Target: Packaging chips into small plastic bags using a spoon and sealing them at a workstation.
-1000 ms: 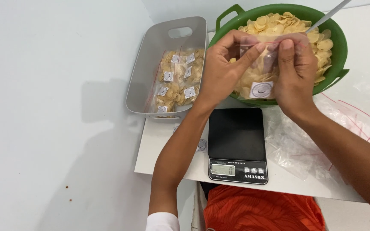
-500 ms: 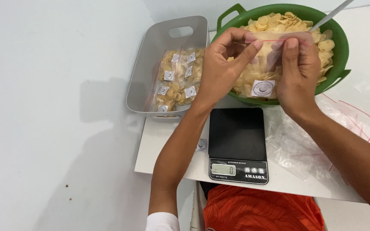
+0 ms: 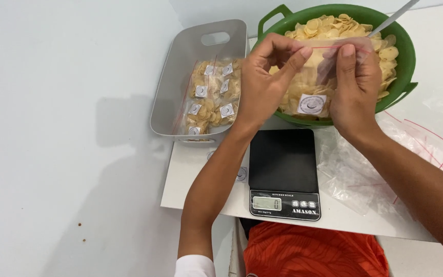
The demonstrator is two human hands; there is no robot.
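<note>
Single head cam on me, looking steeply down and slightly forward over my own arms, close enough that my left hand (image 3: 262, 84) and right hand (image 3: 355, 87) sit upper-centre and fill much of the frame. Just below my fingers (image 3: 293, 56) is the black scale (image 3: 283, 169), behind them the green bowl (image 3: 401, 36), left of them the grey bin (image 3: 180, 77), right of them the empty clear bags (image 3: 385, 169). No second view, so no shared overlap.

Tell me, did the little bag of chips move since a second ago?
Yes, slightly. The bag of chips, pinched by the left hand and right hand, rose a little farther from the black scale, toward the green bowl.
</note>
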